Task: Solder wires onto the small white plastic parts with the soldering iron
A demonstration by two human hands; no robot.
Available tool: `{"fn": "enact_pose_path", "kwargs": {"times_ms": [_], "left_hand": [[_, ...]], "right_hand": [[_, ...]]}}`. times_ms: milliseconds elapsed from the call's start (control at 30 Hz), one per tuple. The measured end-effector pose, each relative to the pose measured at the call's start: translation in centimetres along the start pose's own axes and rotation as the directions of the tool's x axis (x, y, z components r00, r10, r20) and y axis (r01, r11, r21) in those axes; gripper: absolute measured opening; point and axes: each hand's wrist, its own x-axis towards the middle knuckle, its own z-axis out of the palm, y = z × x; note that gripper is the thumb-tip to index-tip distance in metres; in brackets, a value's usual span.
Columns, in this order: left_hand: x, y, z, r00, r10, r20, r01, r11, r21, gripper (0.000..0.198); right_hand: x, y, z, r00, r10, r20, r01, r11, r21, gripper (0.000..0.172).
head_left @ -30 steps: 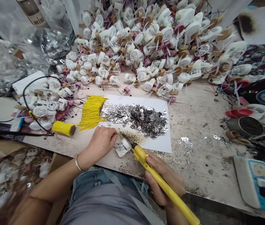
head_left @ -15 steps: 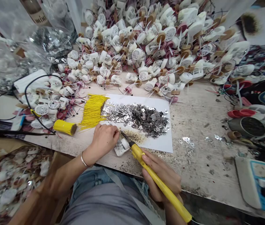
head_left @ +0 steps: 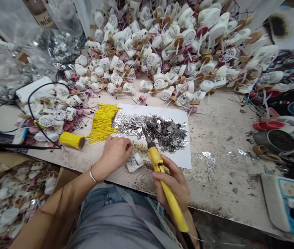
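The right hand (head_left: 171, 183) is clenched around a yellow-handled soldering iron (head_left: 155, 155), its tip raised over a heap of small silvery metal tabs (head_left: 159, 133). The curled left hand (head_left: 115, 154) sits just beside a white plastic housing (head_left: 135, 162) lying on the table (head_left: 222, 183) between the hands; whether it pinches anything, I cannot tell. Soldering seems in hand, and the next move calls for bringing the tip down to the housing.

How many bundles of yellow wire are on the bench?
2: a loose fan of thin yellow wires at the white paper sheet's left edge, and a tight cylindrical yellow bundle left of it. Others may be hidden.
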Motion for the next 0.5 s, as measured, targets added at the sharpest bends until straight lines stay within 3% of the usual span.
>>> {"fn": "enact_pose_path", "kwargs": {"times_ms": [133, 233, 333, 433, 500], "left_hand": [[-0.4, 0.2, -0.1, 1.0, -0.003, 0.018, 0.004, 1.0, -0.024, 0.021], [-0.8, -0.4, -0.5, 0.996, 0.069, 0.051, -0.061, 0.989, -0.138, 0.023], [-0.8, -2.0, -1.0, 0.997, 0.046, -0.06, -0.054, 0.989, -0.136, 0.024], [0.0, -3.9, -1.4, 0.975, -0.043, -0.219, 0.054, 0.998, 0.044, 0.022], [0.6, -5.0, -1.4, 0.967, -0.016, -0.255, 0.049, 0.991, 0.125, 0.02]], "right_hand": [[0.6, 0.0, 2.3, 0.999, -0.024, 0.036, 0.025, 0.999, -0.043, 0.021], [0.6, 0.1, 2.2, 0.999, -0.011, 0.032, 0.014, 0.995, -0.097, 0.019], [0.4, -0.1, 1.2, 1.0, 0.021, -0.009, -0.022, 0.991, -0.128, 0.021], [0.1, -0.3, 0.7, 0.995, 0.07, -0.072, -0.079, 0.988, -0.132, 0.021], [-0.1, -0.3, 0.7, 0.99, 0.087, -0.108, -0.101, 0.986, -0.129, 0.022]]}}
